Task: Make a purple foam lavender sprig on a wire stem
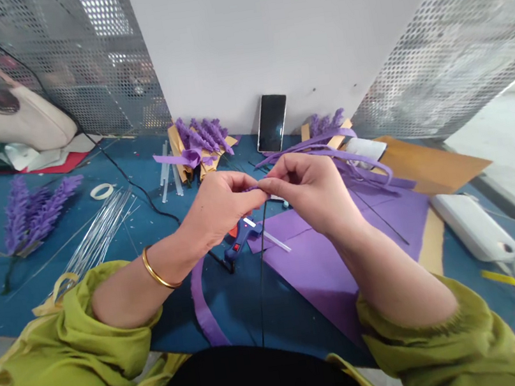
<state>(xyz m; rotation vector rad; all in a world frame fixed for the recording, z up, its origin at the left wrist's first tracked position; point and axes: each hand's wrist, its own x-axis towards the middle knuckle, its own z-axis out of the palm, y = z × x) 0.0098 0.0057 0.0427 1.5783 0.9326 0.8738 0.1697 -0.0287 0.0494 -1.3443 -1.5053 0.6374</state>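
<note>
Purple strip shows at the centre of the frame, pinched between the closed fingertips of your left hand and right hand, a dark wire stem running down below. You seem to be wrapping the stem's top; next probably calls for a snug turn, clear of the blue glue gun just beneath.

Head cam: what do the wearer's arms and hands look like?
Left grip and right grip: ungloved human hands. A plain gold-coloured bangle circles the left wrist; nothing shows on the right. Loose yellow-green sleeves bunch around both forearms.
</note>
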